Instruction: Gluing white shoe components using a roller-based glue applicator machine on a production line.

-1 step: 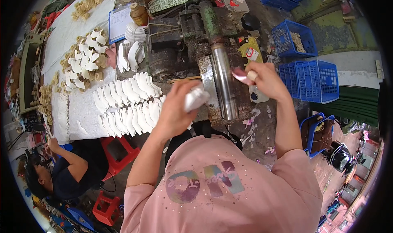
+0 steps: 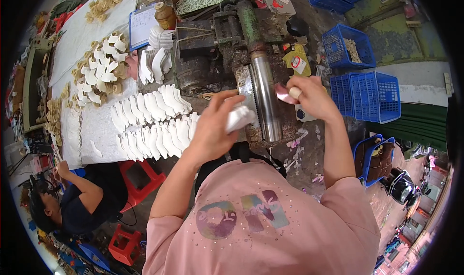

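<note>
My left hand (image 2: 215,130) is closed round a small bundle of white curved pieces (image 2: 240,118), just left of the upright metal roller (image 2: 267,98). The bundle is slightly blurred, and how many pieces it has I cannot tell. On the roller's other side, my right hand (image 2: 314,100) pinches a shiny pink strip (image 2: 285,94). A beige band-like thing (image 2: 295,92) shows at its fingers; whether it is worn or held is unclear. The roller belongs to a grimy machine (image 2: 205,38) with a green painted shaft housing (image 2: 248,26).
Rows of white curved pieces (image 2: 152,105) lie on the pale table (image 2: 96,144) at left, with a heap of white and tan pieces (image 2: 101,69) beyond. Blue crates (image 2: 367,96) stand at right. A co-worker (image 2: 77,197) sits lower left near red stools (image 2: 140,180).
My left hand and the white bundle have shifted slightly right, closer to the roller. My right hand has turned a little, and the pink strip sits slightly lower.
</note>
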{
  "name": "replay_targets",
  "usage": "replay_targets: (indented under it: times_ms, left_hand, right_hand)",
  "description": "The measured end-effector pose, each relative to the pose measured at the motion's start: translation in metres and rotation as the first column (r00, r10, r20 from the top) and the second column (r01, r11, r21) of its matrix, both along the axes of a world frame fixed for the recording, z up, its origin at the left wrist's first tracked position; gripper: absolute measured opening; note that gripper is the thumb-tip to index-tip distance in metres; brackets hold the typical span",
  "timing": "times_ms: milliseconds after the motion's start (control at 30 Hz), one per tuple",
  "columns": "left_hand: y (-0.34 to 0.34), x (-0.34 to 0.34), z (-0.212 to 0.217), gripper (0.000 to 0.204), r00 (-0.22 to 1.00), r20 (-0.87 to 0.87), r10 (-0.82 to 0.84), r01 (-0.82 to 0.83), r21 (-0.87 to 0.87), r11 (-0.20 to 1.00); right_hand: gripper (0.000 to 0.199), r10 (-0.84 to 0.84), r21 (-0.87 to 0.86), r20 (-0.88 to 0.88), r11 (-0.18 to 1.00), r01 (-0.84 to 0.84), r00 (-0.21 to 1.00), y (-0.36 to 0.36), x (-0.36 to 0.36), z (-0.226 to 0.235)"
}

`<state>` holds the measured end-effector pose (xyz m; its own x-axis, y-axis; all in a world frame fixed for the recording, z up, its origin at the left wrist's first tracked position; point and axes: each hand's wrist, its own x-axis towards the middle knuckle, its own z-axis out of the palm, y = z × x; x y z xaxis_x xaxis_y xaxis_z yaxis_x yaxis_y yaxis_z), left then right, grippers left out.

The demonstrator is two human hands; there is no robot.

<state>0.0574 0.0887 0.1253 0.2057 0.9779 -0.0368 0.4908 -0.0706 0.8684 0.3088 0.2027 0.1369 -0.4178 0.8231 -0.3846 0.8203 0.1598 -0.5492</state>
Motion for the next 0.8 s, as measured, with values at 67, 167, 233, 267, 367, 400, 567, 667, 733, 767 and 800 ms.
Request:
replay_targets:
  times_ms: [67,167,233,267,367,400,567,667,733,767,800]
  left_hand:
    - [0.006,0.01,0.005,0.067,0.994,-0.032,-0.103,0.097,-0.155,0.983]
    - [0.005,0.009,0.006,0.063,0.999,-0.028,-0.043,0.038,-0.169,0.985]
    - [0.005,0.004,-0.004,0.06,1.0,-0.002,0.024,-0.024,-0.147,0.989]
    - [-0.001,0.0,-0.005,0.057,0.997,0.039,0.066,-0.06,-0.129,0.99]
    - [-0.02,-0.029,-0.007,0.052,0.966,0.139,0.219,-0.198,-0.151,0.968]
    - [-0.027,-0.04,-0.012,0.051,0.95,0.183,0.252,-0.237,-0.1,0.966]
    - [-0.091,-0.156,-0.06,0.049,0.821,-0.179,0.543,-0.543,0.05,0.838]
    - [-0.141,-0.214,-0.088,0.054,0.565,-0.719,0.405,-0.441,0.152,0.884]
    - [-0.167,-0.23,-0.106,0.053,0.557,-0.812,0.174,-0.288,0.008,0.958]
    - [-0.175,-0.23,-0.115,0.053,0.561,-0.81,0.171,-0.285,0.005,0.958]
    - [-0.179,-0.229,-0.117,0.053,0.547,-0.837,0.021,-0.234,-0.128,0.964]
  right_hand:
    - [0.012,0.142,0.194,-0.13,0.974,-0.115,0.981,-0.012,-0.014,-0.004]
    - [0.016,0.071,0.281,-0.132,0.959,-0.031,0.989,-0.016,-0.022,-0.014]
    - [0.017,-0.054,0.274,-0.31,0.951,0.144,0.949,-0.007,-0.021,-0.025]
    - [0.018,-0.09,0.212,-0.397,0.959,0.186,0.914,-0.006,-0.018,-0.027]
    - [0.019,-0.151,0.202,-0.378,0.949,0.241,0.913,-0.013,-0.013,-0.018]
    - [0.019,-0.159,0.205,-0.39,0.945,0.254,0.907,-0.013,-0.011,-0.02]
    - [0.018,-0.265,0.043,-0.497,0.943,0.329,0.826,-0.013,-0.007,-0.025]
    - [0.018,-0.26,0.03,-0.525,0.946,0.323,0.81,-0.015,-0.019,-0.017]
    - [0.018,-0.254,0.042,-0.526,0.945,0.323,0.812,-0.015,-0.027,-0.016]
    - [0.018,-0.25,0.051,-0.534,0.944,0.325,0.808,-0.015,-0.029,-0.016]
    - [0.018,-0.246,0.06,-0.542,0.943,0.328,0.804,-0.015,-0.031,-0.016]
